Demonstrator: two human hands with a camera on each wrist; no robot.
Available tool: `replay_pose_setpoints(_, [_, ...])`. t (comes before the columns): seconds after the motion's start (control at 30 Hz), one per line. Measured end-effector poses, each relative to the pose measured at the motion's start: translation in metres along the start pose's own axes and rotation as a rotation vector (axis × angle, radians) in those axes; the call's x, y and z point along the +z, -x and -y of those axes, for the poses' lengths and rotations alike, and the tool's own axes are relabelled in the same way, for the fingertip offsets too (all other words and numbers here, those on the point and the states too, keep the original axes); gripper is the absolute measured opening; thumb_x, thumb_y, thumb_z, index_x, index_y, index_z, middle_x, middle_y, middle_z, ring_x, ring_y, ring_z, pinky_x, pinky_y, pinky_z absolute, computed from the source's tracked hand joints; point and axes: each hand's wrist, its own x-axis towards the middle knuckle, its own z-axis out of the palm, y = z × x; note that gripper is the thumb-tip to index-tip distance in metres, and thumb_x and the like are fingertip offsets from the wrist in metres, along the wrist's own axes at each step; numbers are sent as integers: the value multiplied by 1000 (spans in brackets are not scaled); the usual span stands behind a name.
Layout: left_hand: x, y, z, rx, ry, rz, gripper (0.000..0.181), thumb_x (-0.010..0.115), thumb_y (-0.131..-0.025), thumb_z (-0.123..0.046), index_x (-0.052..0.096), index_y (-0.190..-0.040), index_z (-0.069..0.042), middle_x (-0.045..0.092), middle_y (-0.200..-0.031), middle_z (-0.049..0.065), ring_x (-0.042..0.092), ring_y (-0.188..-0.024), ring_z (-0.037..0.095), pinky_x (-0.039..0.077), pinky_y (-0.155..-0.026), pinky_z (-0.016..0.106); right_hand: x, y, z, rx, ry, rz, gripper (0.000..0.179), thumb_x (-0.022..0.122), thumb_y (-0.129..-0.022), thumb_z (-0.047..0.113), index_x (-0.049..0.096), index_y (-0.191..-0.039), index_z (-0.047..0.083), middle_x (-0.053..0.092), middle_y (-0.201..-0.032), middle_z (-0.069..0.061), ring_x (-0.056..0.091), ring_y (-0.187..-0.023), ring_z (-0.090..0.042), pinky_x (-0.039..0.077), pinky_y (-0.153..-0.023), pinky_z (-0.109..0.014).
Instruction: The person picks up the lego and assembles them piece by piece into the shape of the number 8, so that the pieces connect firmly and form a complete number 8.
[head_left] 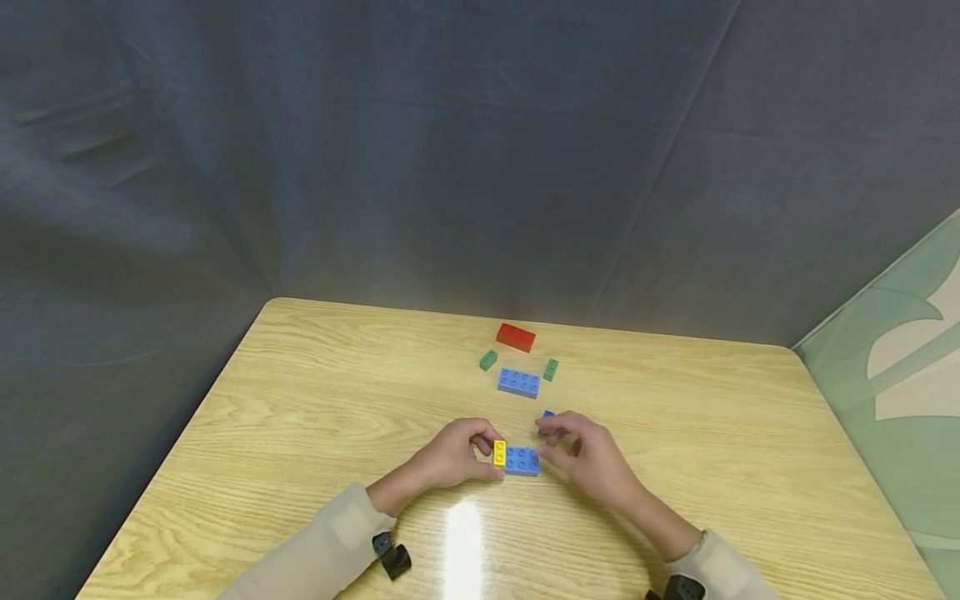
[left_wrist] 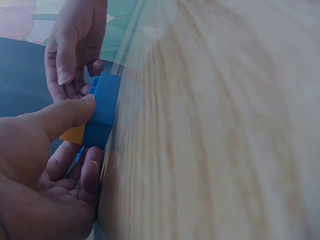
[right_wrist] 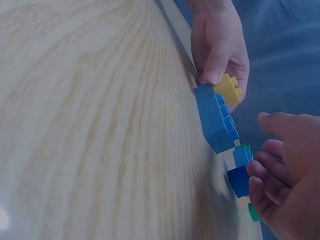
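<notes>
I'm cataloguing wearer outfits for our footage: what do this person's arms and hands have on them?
The left sleeve and right sleeve are plain, pale beige and long, ending short of the hands. A small black device sits by the left cuff, another by the right. The left hand and right hand are ungloved.

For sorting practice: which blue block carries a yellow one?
The long blue block pinched by the left hand; only it bears the yellow block.
</notes>
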Motion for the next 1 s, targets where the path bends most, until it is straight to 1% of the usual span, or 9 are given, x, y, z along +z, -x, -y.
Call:
replay_pose_setpoints(0.13, [0, 0, -1, -1, 5, 2, 29, 87, -81, -12, 70, -104, -10, 62, -94, -2, 56, -84, 14, 48, -67, 24, -2, -3, -1, -7, 18, -48, 35, 82, -86, 9, 72, -119, 6, 72, -106, -1, 64, -89, -16, 52, -68, -25])
replay_pose_setpoints(0.3, [0, 0, -1, 0, 0, 0, 29, 87, -81, -12, 70, -104, -10, 62, -93, -2, 56, -83, 14, 48, -66, 24, -5, -4, -2, 11, 20, -83, 40, 83, -85, 11, 70, -122, 6, 71, -111, -4, 64, -93, -20, 53, -69, -25])
replay_pose_setpoints(0.47, [0, 0, -1, -2, -5, -1, 29, 87, -80, -12, 70, -104, -10, 62, -93, -2, 56, -83, 14, 48, -66, 24, -5, -6, -5, 35, 10, -103, 46, 84, -85, 12, 67, -127, 4, 69, -109, -6, 63, -94, -23, 53, -69, -24])
replay_pose_setpoints(0.77, [0, 0, -3, -11, -4, -4, 29, 88, -80, -11, 70, -103, -10, 62, -93, -3, 57, -85, 14, 49, -67, 24, -3, -8, -12, 45, 12, -99, 51, 85, -84, 12, 65, -129, 2, 67, -108, -6, 62, -97, -23, 53, -73, -28])
replay_pose_setpoints(1.0, [0, 1, -4, -8, -6, -1, 29, 88, -80, -11, 70, -103, -10, 62, -93, -3, 57, -86, 13, 50, -67, 24, 1, -10, -18, 100, 41, -75, 51, 84, -85, 15, 64, -131, 3, 67, -118, -8, 63, -101, -22, 54, -83, -32])
